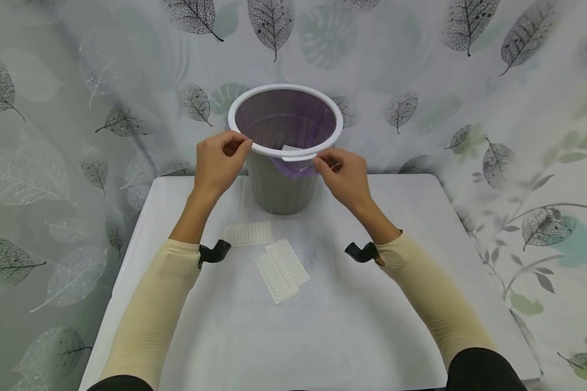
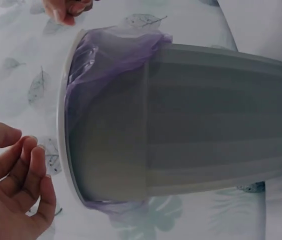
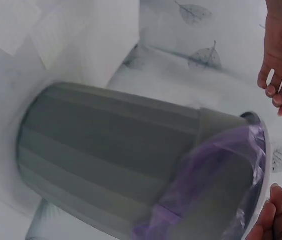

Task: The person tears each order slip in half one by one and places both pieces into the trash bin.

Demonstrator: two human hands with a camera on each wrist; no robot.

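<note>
A grey trash can (image 1: 283,193) with a white rim ring (image 1: 339,122) stands upright at the table's back. A thin purple trash bag (image 1: 313,127) lines it, and its edge hangs below the ring outside, as the bag (image 3: 196,170) shows in the right wrist view. My left hand (image 1: 221,163) is by the ring's front left; in the left wrist view this hand (image 2: 16,185) has loosely bent fingers, holds nothing and is apart from the ring. At the front right is my right hand (image 1: 343,176), its fingertips close to the ring, loosely bent, with nothing visible between them.
Several white printed sheets lie on the table before the can: one sheet (image 1: 248,234) at the left, and a sheet (image 1: 288,263) overlapping another. A small white piece (image 1: 291,147) shows inside the can. A leaf-patterned curtain (image 1: 372,65) hangs behind the white table (image 1: 274,347).
</note>
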